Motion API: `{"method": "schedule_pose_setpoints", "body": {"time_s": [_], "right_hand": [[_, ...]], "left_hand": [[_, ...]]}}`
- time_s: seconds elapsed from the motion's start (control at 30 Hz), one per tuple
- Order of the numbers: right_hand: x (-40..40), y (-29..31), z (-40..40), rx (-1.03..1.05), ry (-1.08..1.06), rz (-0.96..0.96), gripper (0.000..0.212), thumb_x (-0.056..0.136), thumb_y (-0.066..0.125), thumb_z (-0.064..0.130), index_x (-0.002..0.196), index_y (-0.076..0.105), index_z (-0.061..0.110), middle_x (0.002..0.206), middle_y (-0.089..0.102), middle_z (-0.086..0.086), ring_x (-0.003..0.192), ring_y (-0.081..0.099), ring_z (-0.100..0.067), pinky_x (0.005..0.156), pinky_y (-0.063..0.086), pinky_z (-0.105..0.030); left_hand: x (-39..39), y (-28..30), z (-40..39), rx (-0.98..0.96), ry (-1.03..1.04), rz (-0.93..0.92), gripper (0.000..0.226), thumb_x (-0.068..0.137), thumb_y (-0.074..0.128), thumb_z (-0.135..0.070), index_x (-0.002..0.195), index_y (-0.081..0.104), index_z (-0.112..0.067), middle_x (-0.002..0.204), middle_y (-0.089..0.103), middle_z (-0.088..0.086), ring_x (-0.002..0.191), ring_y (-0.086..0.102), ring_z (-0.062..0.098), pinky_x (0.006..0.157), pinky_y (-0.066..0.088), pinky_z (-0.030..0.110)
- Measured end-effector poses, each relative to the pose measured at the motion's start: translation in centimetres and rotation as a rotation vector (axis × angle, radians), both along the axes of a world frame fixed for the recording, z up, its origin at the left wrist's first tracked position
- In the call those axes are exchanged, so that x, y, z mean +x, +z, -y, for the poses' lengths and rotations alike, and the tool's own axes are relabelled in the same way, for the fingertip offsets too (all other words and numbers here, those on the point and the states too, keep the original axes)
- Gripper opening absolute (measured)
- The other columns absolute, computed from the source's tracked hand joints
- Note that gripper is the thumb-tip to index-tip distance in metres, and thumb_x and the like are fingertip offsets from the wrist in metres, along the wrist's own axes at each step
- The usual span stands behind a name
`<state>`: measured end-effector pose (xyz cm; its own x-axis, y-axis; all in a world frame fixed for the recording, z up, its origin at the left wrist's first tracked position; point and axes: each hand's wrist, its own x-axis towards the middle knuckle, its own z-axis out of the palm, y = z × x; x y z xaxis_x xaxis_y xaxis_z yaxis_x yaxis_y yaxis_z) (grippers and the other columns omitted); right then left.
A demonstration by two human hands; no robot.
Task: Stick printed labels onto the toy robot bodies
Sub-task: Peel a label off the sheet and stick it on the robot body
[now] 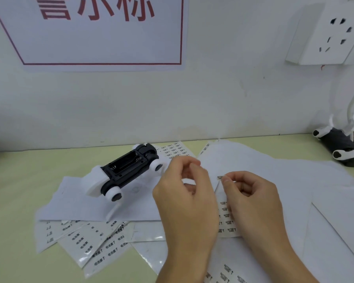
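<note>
A black and white toy robot body (127, 172) lies upside down on the table left of centre, its open battery bay and white wheels facing up. My right hand (251, 203) pinches a small printed label (220, 177) at its fingertips, lifted off a label sheet (227, 219) under the hand. My left hand (186, 193) hovers just right of the robot body with curled fingers, thumb and forefinger slightly apart, holding nothing I can see.
Several label sheets (86, 242) and white backing papers (274, 172) lie scattered on the pale green table. More labels (174, 150) sit behind the robot. Another toy robot (339, 148) lies at the right edge. A wall socket (333, 35) and a sign (98, 31) hang on the wall.
</note>
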<state>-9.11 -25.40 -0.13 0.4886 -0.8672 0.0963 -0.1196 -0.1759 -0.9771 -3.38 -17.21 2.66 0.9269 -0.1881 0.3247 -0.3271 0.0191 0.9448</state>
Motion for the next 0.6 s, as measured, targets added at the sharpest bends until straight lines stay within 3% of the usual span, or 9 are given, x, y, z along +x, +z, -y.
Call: {"method": "schedule_pose_setpoints", "body": {"time_s": [0.07, 0.13, 0.2, 0.27, 0.33, 0.37, 0.43, 0.5, 0.6], "right_hand": [[0.0, 0.0, 0.0, 0.003, 0.007, -0.005, 0.018, 0.09, 0.067, 0.018, 0.073, 0.071, 0.022, 0.052, 0.062, 0.003, 0.042, 0.048, -0.007, 0.045, 0.042, -0.018], [0.1, 0.0, 0.0, 0.004, 0.011, -0.01, 0.018, 0.09, 0.068, 0.018, 0.072, 0.071, 0.022, 0.05, 0.06, 0.005, 0.041, 0.047, -0.006, 0.044, 0.041, -0.016], [0.1, 0.0, 0.1, 0.009, 0.015, -0.013, 0.019, 0.09, 0.068, 0.018, 0.072, 0.071, 0.021, 0.05, 0.06, 0.007, 0.041, 0.047, -0.005, 0.044, 0.041, -0.016], [0.1, 0.0, 0.1, 0.006, 0.017, -0.023, 0.018, 0.09, 0.068, 0.018, 0.073, 0.071, 0.022, 0.05, 0.061, 0.007, 0.042, 0.047, -0.004, 0.048, 0.043, -0.02], [0.2, 0.0, 0.1, 0.004, 0.018, -0.024, 0.018, 0.09, 0.068, 0.018, 0.073, 0.071, 0.022, 0.05, 0.06, 0.008, 0.043, 0.047, -0.005, 0.048, 0.043, -0.019], [0.2, -0.1, 0.1, 0.008, 0.019, -0.02, 0.018, 0.09, 0.068, 0.018, 0.073, 0.071, 0.022, 0.049, 0.059, 0.008, 0.042, 0.046, -0.005, 0.046, 0.042, -0.017], [0.1, -0.1, 0.1, 0.024, 0.021, -0.01, 0.018, 0.09, 0.068, 0.018, 0.073, 0.071, 0.022, 0.047, 0.057, 0.008, 0.041, 0.045, -0.005, 0.044, 0.039, -0.013], [0.1, 0.0, 0.2, 0.048, 0.021, 0.013, 0.018, 0.091, 0.067, 0.018, 0.073, 0.071, 0.021, 0.047, 0.056, 0.007, 0.04, 0.044, -0.006, 0.043, 0.039, -0.012], [0.2, 0.1, 0.3, 0.066, 0.014, 0.048, 0.018, 0.091, 0.067, 0.018, 0.073, 0.071, 0.02, 0.048, 0.057, 0.007, 0.039, 0.047, -0.004, 0.043, 0.04, -0.01]], "left_hand": [[0.7, 1.3, -0.6, 0.138, 0.003, 0.178, 0.015, 0.084, 0.055, -0.02, 0.091, 0.064, -0.029, 0.087, 0.064, -0.016, 0.081, 0.061, 0.008, 0.065, 0.047, 0.015], [2.4, 2.2, -2.0, 0.344, 0.06, 0.376, 0.031, 0.082, 0.063, -0.01, 0.109, 0.064, -0.026, 0.107, 0.06, -0.013, 0.101, 0.053, 0.012, 0.084, 0.043, 0.017], [4.7, 2.8, -3.8, 0.638, 0.131, 0.497, 0.052, 0.078, 0.07, -0.009, 0.126, 0.06, -0.024, 0.13, 0.055, -0.001, 0.123, 0.041, 0.021, 0.099, 0.039, 0.036], [6.5, 3.5, -5.6, 0.965, 0.142, 0.431, 0.067, 0.079, 0.073, -0.021, 0.141, 0.047, -0.03, 0.144, 0.045, 0.001, 0.137, 0.03, 0.026, 0.107, 0.028, 0.045], [7.6, 3.7, -6.9, 1.161, 0.121, 0.304, 0.068, 0.083, 0.07, -0.029, 0.143, 0.039, -0.033, 0.124, 0.054, -0.004, 0.124, 0.045, 0.025, 0.097, 0.033, 0.04], [7.9, 3.7, -7.3, 1.188, 0.125, 0.273, 0.06, 0.084, 0.068, -0.028, 0.138, 0.042, -0.032, 0.103, 0.057, -0.008, 0.103, 0.054, 0.025, 0.085, 0.037, 0.037], [8.3, 3.6, -7.8, 1.119, 0.187, 0.272, 0.037, 0.086, 0.064, -0.022, 0.121, 0.053, -0.025, 0.075, 0.052, -0.01, 0.068, 0.052, 0.021, 0.068, 0.037, 0.036], [8.7, 3.7, -8.2, 1.04, 0.228, 0.242, 0.027, 0.088, 0.064, -0.022, 0.113, 0.057, -0.021, 0.07, 0.051, -0.006, 0.062, 0.05, 0.02, 0.061, 0.04, 0.036], [9.1, 4.0, -8.7, 0.95, 0.212, 0.146, 0.04, 0.084, 0.071, -0.033, 0.119, 0.052, -0.027, 0.079, 0.057, -0.001, 0.066, 0.056, 0.024, 0.06, 0.047, 0.036]]}}
